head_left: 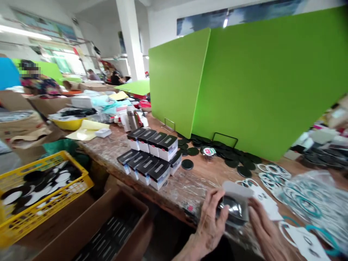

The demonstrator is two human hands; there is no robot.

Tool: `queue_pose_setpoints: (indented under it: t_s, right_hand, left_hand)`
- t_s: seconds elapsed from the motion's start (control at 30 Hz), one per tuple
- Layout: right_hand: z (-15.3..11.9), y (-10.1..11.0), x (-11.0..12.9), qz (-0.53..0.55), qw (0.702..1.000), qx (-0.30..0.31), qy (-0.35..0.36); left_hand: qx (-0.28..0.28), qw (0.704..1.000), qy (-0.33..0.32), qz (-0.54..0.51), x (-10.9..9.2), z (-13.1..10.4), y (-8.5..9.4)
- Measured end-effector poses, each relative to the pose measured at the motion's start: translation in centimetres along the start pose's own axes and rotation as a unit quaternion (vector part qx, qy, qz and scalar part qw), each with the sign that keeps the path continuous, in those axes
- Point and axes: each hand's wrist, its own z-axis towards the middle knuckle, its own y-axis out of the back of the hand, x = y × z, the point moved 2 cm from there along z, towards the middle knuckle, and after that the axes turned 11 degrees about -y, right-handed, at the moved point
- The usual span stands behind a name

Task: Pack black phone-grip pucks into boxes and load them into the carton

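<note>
Near the table's front edge, a small open box (pixel 239 214) with pale grey inner sides sits between my hands. A shiny black round piece (pixel 234 208) with a bright reflection lies in its mouth. My left hand (pixel 213 219) is closed around the left side of this piece, thumb over its top. My right hand (pixel 262 224) presses against the box's right side, its fingertips partly hidden by the raised flap. Further back, a round item with a coloured label (pixel 208 151) stands on the table. Black discs (pixel 187 164) lie around it.
Closed black-topped boxes (pixel 156 168) stand stacked in two layers left of my hands. White and teal rings (pixel 301 199) and white cards lie at right. Green panels (pixel 244 83) rise behind. A yellow basket (pixel 88 181) and a cardboard carton (pixel 145 212) stand below left. Other people sit far back.
</note>
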Motion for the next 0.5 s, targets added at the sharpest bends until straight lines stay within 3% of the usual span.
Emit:
queue_pose_setpoints:
  t_s: [0.1, 0.2, 0.27, 0.37, 0.5]
  right_hand:
    - [-0.1, -0.9, 1.6, 0.154, 0.973, 0.119, -0.122]
    - [0.6, -1.5, 3.0, 0.224, 0.963, 0.130, -0.079]
    - [0.8, -1.3, 3.3, 0.182, 0.978, 0.099, -0.031]
    - [0.2, -0.6, 3.1, 0.048, 0.994, 0.070, 0.064]
    - [-0.7, 0.2, 3.0, -0.069, 0.981, 0.062, 0.170]
  left_hand:
    - [0.021, 1.000, -0.005, 0.003, 0.5, 0.8, 0.0]
    - [0.009, 0.999, 0.025, -0.038, 1.5, 2.1, 0.0]
    - [0.021, 0.996, 0.053, -0.070, 2.0, 2.8, 0.3]
    - [0.103, 0.991, 0.028, -0.082, 2.0, 3.6, 1.4]
    - [0.205, 0.975, -0.012, -0.086, 1.6, 3.7, 3.1]
